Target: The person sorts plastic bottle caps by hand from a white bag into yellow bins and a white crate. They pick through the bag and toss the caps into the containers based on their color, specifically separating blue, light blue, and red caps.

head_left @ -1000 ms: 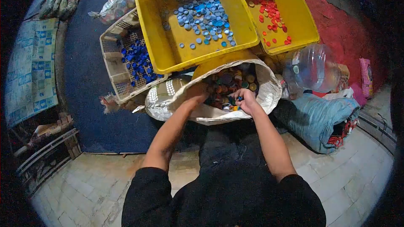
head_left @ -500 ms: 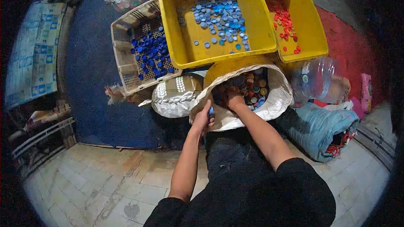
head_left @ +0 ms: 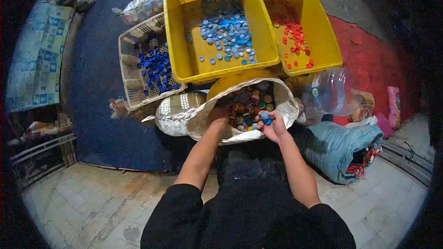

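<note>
A white woven sack [head_left: 288, 103] stands in front of me with its mouth wide. Mixed bottle caps [head_left: 247, 102] in many colours fill its inside. My left hand [head_left: 220, 119] reaches in over the near left part of the mouth, its fingers hidden among the shadows and caps. At the near right rim, my right hand [head_left: 277, 129] is closed round blue bottle caps [head_left: 266, 119], palm turned up and thumb on top.
Beyond the sack, a large yellow bin [head_left: 221, 72] holds light blue caps; a second yellow bin [head_left: 334, 57] has red ones. A pale crate [head_left: 129, 71] with dark blue caps stands left. To the right are a clear plastic jug [head_left: 334, 92] and a blue-green sack [head_left: 330, 150].
My left hand has gone from the sack's left rim down into its mouth. My right hand has come up out of the caps to the right rim with blue caps. The view has shifted slightly.
</note>
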Motion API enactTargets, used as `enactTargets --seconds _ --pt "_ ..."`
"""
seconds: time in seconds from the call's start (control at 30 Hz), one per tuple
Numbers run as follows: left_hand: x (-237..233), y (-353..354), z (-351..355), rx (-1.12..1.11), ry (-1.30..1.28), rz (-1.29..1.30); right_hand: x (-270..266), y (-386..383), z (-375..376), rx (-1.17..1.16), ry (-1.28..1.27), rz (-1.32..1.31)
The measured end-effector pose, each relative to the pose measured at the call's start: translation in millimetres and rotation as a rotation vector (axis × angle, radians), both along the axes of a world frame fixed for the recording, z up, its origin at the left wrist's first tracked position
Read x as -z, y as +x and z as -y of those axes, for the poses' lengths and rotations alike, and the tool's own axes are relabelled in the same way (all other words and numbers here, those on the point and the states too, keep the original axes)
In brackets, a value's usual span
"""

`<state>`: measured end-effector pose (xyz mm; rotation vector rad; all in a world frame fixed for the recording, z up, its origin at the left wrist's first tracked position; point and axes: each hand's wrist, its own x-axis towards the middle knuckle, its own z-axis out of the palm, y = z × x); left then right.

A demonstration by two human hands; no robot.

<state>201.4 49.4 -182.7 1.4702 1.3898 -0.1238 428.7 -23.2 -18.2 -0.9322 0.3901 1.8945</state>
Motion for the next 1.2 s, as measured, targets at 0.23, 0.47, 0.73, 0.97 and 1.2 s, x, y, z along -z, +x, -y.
enactTargets --seconds 0.23,0.47,0.73,0.97,1.2 --pt "-41.8 3.7 -17.4 0.188 0.163 -0.242 -16.6 26.6 23.1 0.074 0.116 -0.033" --pt "-140.9 29.7 12.3 -0.801 -0.909 0.920 -28.3 48.0 33.1 -0.033 0.143 -0.048" --pt "-137.7 76.7 85.9 -1.280 -0.854 0.958 33.6 36.9 35.6 -0.260 0.058 -0.031" --pt "-290.5 68.3 -36.8 -1.087 -0.154 1.166 -141.2 15.4 -77.9 -0.049 0.520 0.153" --pt "-198.2 21.4 -5.2 -1.057 -0.073 0.849 -70.6 38.9 -16.3 -0.339 0.324 0.627"
